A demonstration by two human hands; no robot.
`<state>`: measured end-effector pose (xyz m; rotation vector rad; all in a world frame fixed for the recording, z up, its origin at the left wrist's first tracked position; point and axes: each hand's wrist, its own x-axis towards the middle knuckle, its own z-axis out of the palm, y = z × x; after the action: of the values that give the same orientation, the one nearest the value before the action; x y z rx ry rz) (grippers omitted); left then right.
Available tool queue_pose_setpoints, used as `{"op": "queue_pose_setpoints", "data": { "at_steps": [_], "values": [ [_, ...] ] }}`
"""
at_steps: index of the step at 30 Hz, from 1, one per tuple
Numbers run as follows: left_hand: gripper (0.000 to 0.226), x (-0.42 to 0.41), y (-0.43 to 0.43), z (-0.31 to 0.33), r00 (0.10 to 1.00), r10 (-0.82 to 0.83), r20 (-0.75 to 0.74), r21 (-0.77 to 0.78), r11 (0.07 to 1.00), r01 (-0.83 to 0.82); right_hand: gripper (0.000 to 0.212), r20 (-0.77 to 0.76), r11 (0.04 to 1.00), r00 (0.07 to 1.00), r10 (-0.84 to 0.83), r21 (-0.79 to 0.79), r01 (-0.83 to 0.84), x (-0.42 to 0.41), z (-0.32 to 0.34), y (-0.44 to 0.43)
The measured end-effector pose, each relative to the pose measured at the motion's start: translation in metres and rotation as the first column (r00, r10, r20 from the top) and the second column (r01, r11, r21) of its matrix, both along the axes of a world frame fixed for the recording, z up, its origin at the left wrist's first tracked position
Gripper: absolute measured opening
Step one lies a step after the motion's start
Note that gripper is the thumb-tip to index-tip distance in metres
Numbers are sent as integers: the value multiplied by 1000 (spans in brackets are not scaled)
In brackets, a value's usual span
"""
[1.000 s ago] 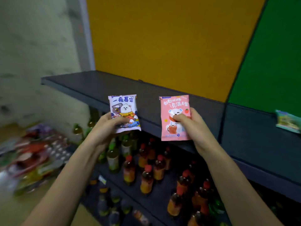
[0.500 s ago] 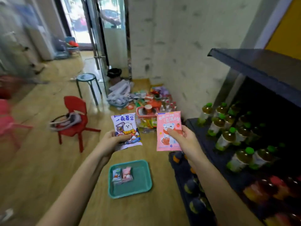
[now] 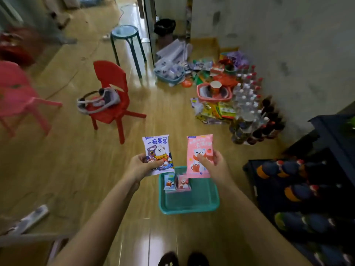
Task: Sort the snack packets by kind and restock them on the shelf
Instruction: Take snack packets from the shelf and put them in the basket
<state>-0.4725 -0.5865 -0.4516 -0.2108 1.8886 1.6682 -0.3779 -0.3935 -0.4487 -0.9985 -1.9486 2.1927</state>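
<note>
The wooden floor [image 3: 76, 169] carries a teal tray [image 3: 192, 205] at 6 o'clock, holding two packets [image 3: 177, 182]. A red chair [image 3: 111, 96] stands at 10 o'clock, a stool [image 3: 125, 38] at 12 o'clock. Bottles [image 3: 249, 104] and loose packaging [image 3: 213, 110] lie at 2 o'clock against the wall.

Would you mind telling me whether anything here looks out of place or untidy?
Yes: stock is heaped loosely on the floor by the wall, packets and bottles jumbled together. The teal tray and its two packets look orderly.
</note>
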Motion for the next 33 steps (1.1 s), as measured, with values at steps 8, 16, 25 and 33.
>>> {"op": "queue_pose_setpoints", "data": {
  "at_steps": [8,16,25,33],
  "values": [
    [31,-50,10,-311,995,65,81,-126,991,-54,33,85,1000,996,7,20,-9,-53,-303,2],
    [24,-71,23,-562,999,9,53,-234,972,4,22,167,989,986,23,138,-47,-85,-561,14],
    [27,-76,46,-607,975,-199,-102,-629,772,92,48,298,965,955,2,249,-80,-107,-623,10],
    [46,-79,51,-581,832,-539,-130,-879,451,154,57,513,674,858,-12,638,-372,-110,-596,9]
  ]
}}
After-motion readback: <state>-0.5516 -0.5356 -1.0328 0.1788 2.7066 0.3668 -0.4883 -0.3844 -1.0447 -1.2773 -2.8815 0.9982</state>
